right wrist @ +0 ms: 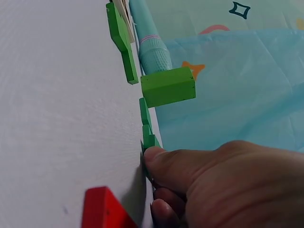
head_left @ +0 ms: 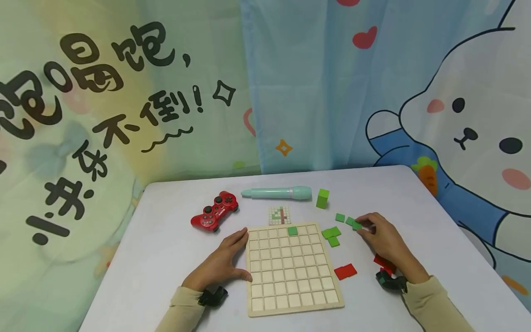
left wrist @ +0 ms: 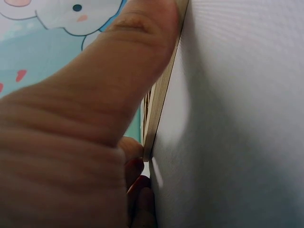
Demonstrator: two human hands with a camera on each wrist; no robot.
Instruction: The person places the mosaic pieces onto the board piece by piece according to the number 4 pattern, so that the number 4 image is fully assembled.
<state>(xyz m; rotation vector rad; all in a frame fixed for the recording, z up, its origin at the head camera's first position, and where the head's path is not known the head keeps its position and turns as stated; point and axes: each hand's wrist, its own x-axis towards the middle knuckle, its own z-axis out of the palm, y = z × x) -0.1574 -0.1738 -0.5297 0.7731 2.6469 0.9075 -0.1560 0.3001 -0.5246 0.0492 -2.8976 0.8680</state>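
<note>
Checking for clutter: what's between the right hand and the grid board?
Head view: darker green tiles at the right hand, lighter green tiles beside the grid board. Red tiles lie in the gap too, nearer the person.

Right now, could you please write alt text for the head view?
A person's right hand pinches a small green tile at a white table, while the left hand touches a wooden grid board. A red game controller lies farther back.

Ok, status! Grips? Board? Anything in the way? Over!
Left grip touching board, left edge. Right grip pinching green tile. Other green tiles between right grip and board.
</note>
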